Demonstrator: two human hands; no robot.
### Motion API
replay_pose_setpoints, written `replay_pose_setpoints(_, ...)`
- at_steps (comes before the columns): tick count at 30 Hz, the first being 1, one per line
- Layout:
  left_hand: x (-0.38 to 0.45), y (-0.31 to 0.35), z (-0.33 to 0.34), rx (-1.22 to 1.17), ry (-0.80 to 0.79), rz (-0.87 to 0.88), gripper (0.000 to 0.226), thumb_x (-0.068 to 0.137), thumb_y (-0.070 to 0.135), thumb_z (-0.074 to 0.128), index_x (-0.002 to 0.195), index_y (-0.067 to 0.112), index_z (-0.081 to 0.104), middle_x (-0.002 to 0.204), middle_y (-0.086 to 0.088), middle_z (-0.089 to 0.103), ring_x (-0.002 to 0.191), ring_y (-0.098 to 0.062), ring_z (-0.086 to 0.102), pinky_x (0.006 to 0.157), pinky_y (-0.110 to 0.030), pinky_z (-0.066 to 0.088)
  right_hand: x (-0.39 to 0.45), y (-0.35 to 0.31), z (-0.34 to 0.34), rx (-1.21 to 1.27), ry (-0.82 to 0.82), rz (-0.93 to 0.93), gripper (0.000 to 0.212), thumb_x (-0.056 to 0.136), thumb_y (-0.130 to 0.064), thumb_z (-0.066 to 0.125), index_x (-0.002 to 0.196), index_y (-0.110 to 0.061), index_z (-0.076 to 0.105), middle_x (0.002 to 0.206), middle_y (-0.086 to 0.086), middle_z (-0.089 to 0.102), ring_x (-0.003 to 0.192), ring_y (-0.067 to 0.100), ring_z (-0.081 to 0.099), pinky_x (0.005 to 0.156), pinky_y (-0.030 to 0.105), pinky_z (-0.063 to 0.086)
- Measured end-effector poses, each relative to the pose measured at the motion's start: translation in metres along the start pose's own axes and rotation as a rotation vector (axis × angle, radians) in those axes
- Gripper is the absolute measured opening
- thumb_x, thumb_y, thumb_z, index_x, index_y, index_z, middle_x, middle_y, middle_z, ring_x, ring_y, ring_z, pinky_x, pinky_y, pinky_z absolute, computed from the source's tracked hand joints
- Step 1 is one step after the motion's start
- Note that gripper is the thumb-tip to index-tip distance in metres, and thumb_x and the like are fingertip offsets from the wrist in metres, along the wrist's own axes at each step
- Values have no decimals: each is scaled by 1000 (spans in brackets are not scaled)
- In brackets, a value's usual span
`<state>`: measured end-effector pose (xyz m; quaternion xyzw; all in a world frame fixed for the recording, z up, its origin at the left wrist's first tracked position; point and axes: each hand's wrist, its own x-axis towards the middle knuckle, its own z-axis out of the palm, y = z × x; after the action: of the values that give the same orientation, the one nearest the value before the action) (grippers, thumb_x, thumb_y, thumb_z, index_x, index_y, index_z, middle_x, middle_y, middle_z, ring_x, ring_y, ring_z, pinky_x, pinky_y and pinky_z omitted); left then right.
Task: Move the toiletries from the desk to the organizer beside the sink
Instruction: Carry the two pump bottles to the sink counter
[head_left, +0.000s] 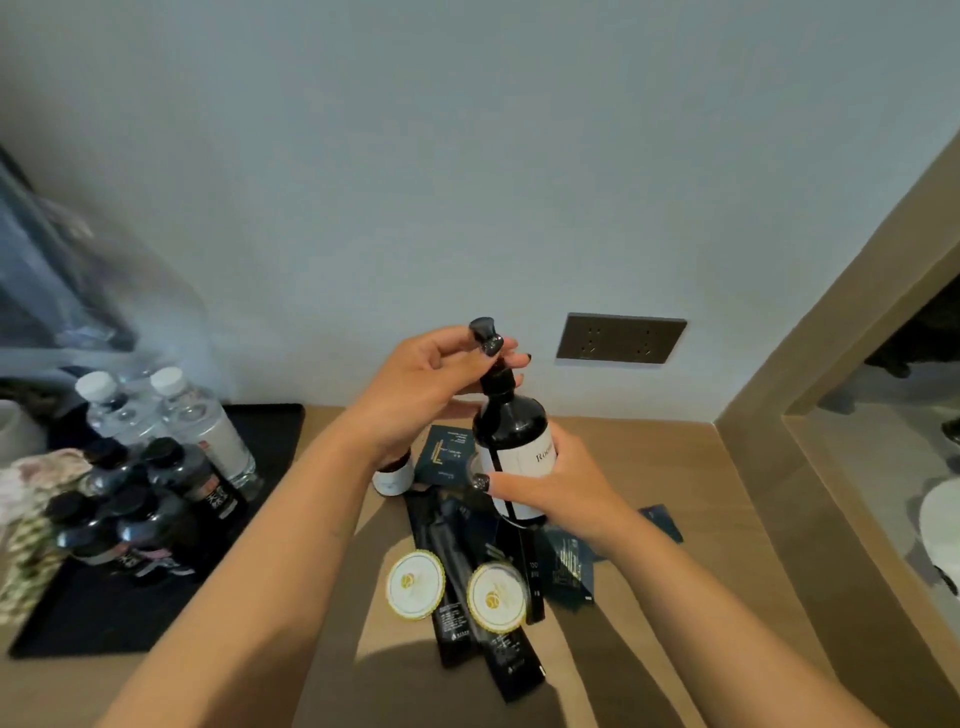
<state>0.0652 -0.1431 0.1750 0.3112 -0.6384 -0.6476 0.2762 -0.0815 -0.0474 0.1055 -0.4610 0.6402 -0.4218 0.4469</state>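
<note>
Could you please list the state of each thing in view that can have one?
Pump bottle: upright, held off the desk.
Left hand: pinching the pump head.
Right hand: wrapped around the bottle body.
Water bottles: capped, standing on the black tray.
Round lidded tins: closed, lying on the desk.

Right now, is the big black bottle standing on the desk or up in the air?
Up in the air. The black bottle is tilted, held by the right hand, the left hand at its pump.
</note>
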Motion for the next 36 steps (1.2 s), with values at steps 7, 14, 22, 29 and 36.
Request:
replay_pose_setpoints(7, -16, -40, -57, -61, 350, 63, 23, 96, 11, 52, 116, 19, 62, 106, 2, 74, 102, -13, 69, 93, -32, 51, 12, 8, 33, 108, 87, 129, 40, 74, -12, 78, 108, -19, 59, 98, 4, 70, 92, 19, 67, 78, 32, 57)
replay_pose_setpoints(14, -7, -158, -75, -78, 669, -223, 58, 88, 8, 63, 138, 22, 36, 144, 1, 44, 134, -19, 41, 113, -41, 31, 24, 16, 54, 241, 184, 261, 30, 78, -13, 75, 103, -21, 61, 94, 3, 72, 86, 16, 69, 62, 23, 54)
replay_pose_setpoints(22, 37, -249, -87, 190, 482, -424, 98, 69, 24, 83, 147, 19, 24, 145, -4, 40, 136, -22, 36, 115, -44, 31, 40, 25, 85, 273, 238, 342, 31, 74, -21, 77, 103, -20, 67, 94, 6, 75, 90, 24, 71, 85, 46, 57)
replay_pose_setpoints(29, 41, -260, -78, 154, 560, -405, 63, 71, 16, 79, 123, 22, 45, 108, 3, 62, 100, -17, 62, 76, -21, 47, 38, 25, 83, 300, 292, 364, 30, 75, -17, 76, 103, -17, 66, 96, 8, 74, 91, 24, 71, 80, 39, 59)
replay_pose_setpoints(36, 26, -237, -75, 160, 480, -208, 50, 77, 17, 77, 120, 24, 52, 102, 13, 63, 89, 1, 61, 75, -9, 47, 22, 17, 67, 353, 382, 324, 25, 78, -16, 73, 100, -22, 62, 90, 5, 73, 85, 22, 71, 72, 34, 58)
